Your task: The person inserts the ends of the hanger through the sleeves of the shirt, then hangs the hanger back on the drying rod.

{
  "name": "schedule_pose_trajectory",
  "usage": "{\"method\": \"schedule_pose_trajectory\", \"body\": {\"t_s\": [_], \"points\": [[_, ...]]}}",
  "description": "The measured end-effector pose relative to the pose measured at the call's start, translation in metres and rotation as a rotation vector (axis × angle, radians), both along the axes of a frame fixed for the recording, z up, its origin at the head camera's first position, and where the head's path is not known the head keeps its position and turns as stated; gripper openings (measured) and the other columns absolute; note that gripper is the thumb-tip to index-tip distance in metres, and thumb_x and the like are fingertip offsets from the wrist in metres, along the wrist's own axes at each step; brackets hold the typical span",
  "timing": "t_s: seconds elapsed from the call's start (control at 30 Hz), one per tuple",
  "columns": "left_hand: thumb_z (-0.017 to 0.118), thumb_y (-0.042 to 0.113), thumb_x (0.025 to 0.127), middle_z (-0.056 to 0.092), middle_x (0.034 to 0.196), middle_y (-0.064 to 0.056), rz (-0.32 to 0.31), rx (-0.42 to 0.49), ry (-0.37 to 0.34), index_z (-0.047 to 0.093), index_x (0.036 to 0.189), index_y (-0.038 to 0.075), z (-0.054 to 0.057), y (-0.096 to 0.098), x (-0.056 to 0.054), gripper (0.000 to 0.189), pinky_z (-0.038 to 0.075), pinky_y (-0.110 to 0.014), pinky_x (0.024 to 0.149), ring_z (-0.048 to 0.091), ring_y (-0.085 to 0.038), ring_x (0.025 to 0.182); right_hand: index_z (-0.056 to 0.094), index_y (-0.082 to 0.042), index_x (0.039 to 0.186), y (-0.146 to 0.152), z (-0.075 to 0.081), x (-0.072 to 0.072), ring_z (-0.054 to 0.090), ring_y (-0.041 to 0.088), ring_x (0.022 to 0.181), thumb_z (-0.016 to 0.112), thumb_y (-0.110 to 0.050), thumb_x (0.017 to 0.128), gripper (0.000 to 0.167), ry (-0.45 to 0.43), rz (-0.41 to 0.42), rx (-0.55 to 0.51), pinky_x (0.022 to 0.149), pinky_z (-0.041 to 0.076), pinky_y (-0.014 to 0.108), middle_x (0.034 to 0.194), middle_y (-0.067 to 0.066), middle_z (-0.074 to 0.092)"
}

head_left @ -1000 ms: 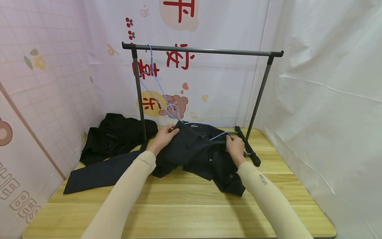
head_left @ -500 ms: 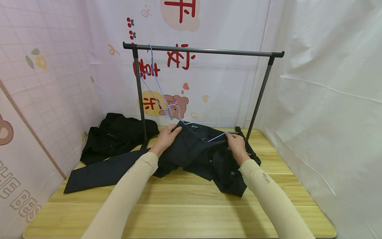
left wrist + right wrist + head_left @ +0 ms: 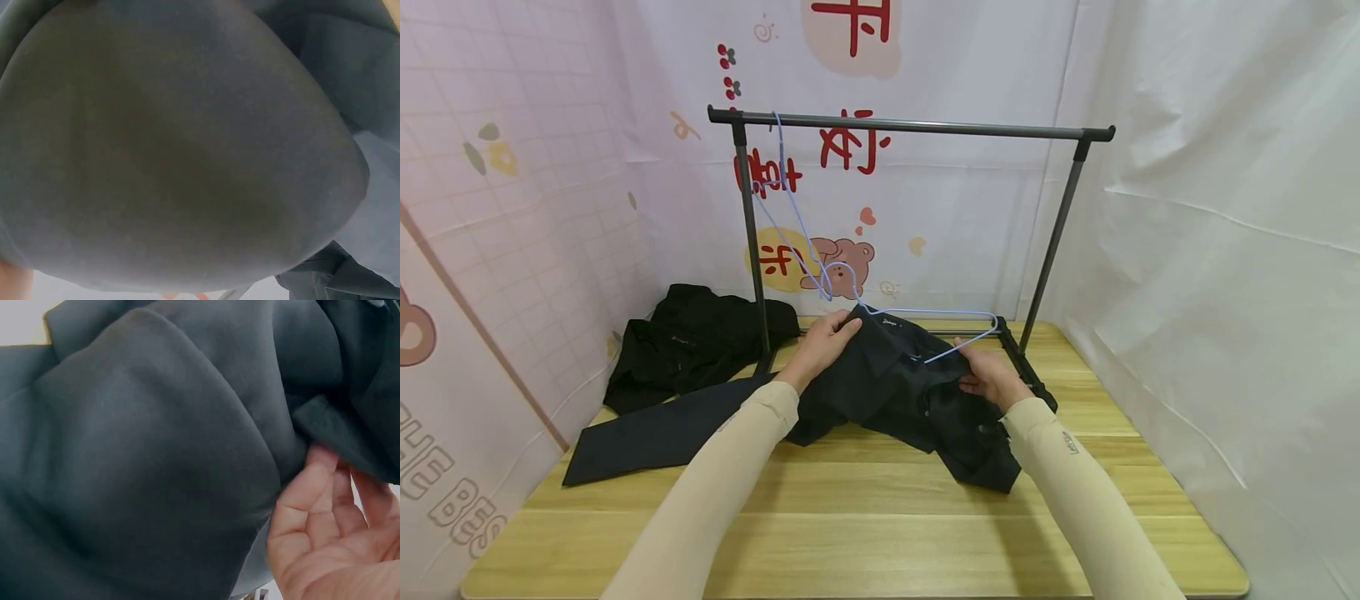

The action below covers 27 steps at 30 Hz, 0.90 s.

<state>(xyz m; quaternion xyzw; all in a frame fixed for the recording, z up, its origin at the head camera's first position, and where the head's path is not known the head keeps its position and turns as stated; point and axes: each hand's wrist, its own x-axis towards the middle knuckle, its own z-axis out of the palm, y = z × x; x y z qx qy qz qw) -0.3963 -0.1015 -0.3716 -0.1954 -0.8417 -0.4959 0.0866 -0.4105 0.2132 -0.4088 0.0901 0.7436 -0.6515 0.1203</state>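
Observation:
A black collared shirt (image 3: 850, 375) with buttons lies bunched in front of the rack. At its collar my left hand (image 3: 822, 346) pinches the cloth, thumb on top. A pale blue wire hanger (image 3: 925, 312) stands at the neck opening, hook up; its left arm is hidden in the shirt, while its right arm loops out above the cloth. My right hand (image 3: 992, 377) holds the shirt's right side below that arm, thumb and fingers spread apart. In the right wrist view, its fingers (image 3: 312, 494) bend up under a cloth edge. Cloth fills the left wrist view.
A dark metal clothes rack (image 3: 910, 127) stands on the wooden table (image 3: 865, 533). A second blue hanger (image 3: 797, 208) hangs at its left end. Another black garment (image 3: 700, 342) lies heaped at the back left. The shirt's sleeve (image 3: 655, 437) stretches leftward. White curtains surround the table.
The hanger's right arm has moved right and now sticks out farther past the cloth. My right hand's thumb and fingers have spread wider. My left hand has shifted slightly right, still pinching the collar.

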Motion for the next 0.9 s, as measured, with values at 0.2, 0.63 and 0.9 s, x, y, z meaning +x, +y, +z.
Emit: {"method": "schedule_pose_trajectory", "body": {"t_s": [0.2,0.63,0.9], "points": [[0.05,0.03,0.105,0.052,0.086,-0.007,-0.018,0.021,0.012,0.059,0.093,0.008,0.0,0.002,0.001,0.027,0.038,-0.037,0.078,0.05,-0.024,0.084,0.061,-0.011,0.089,0.003,-0.005,-0.004,0.056,0.012,0.069,0.06,-0.031,0.1,0.022,-0.032,0.105,0.083,0.07,0.047,0.03,0.076,-0.003,0.058],[0.053,0.032,0.104,0.064,0.1,-0.008,0.005,-0.1,0.052,0.067,0.103,0.009,-0.011,-0.008,-0.005,0.027,0.044,-0.04,0.084,0.057,-0.025,0.092,0.066,0.006,0.104,0.018,0.007,0.008,0.064,0.015,0.063,0.044,-0.019,0.103,0.034,0.382,-0.168,0.402,0.063,0.056,0.029,0.093,0.016,0.061],[0.054,0.03,0.104,0.072,0.09,-0.013,0.154,-0.5,0.384,0.068,0.113,0.01,-0.025,-0.011,-0.01,0.026,0.053,-0.047,0.079,0.069,-0.033,0.088,0.071,0.002,0.095,0.019,0.021,0.008,0.063,0.033,0.07,0.048,-0.019,0.102,0.032,0.701,-0.209,0.864,0.069,0.05,0.046,0.078,0.016,0.068]]}}
